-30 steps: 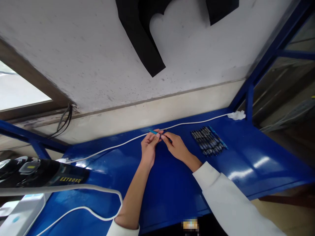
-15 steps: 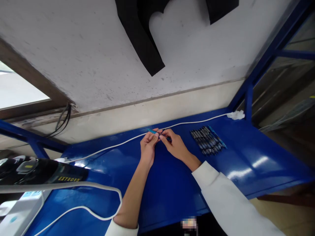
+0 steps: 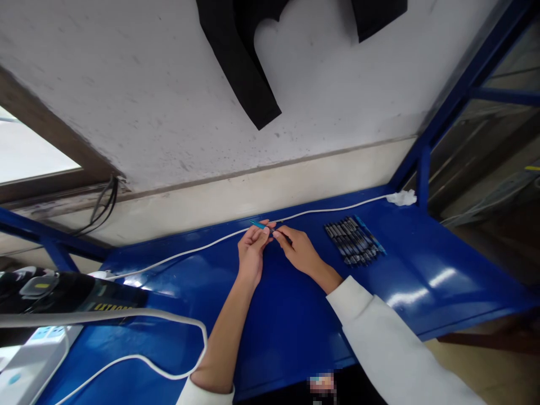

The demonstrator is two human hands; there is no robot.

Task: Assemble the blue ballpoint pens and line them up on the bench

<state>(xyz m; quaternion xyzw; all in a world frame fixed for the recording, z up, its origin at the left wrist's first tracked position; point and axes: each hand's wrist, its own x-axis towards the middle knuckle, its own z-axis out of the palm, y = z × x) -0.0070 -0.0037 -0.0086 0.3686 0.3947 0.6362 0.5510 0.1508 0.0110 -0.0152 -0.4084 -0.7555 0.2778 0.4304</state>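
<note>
Over the back of the blue table, my left hand (image 3: 253,247) grips a pen (image 3: 258,224) whose blue pointed end sticks out to the upper left. The fingers of my right hand (image 3: 297,244) are closed in a pinch at the dark right-hand end of the same pen. Little of that end shows between the two hands. Right of my right hand lies a row of pens (image 3: 352,241), several dark ones side by side, with a blue one (image 3: 370,235) along the row's right edge.
A white cable (image 3: 185,252) runs along the back of the table (image 3: 291,332) to crumpled white material (image 3: 403,197). Another cable (image 3: 205,332) loops by my left forearm. A black object with yellow lettering (image 3: 84,292) and a white power strip (image 3: 37,360) stand at left.
My right fingers have shifted slightly along the pen, and its dark end no longer shows beyond them. The left hand keeps its hold. The view has moved a little.
</note>
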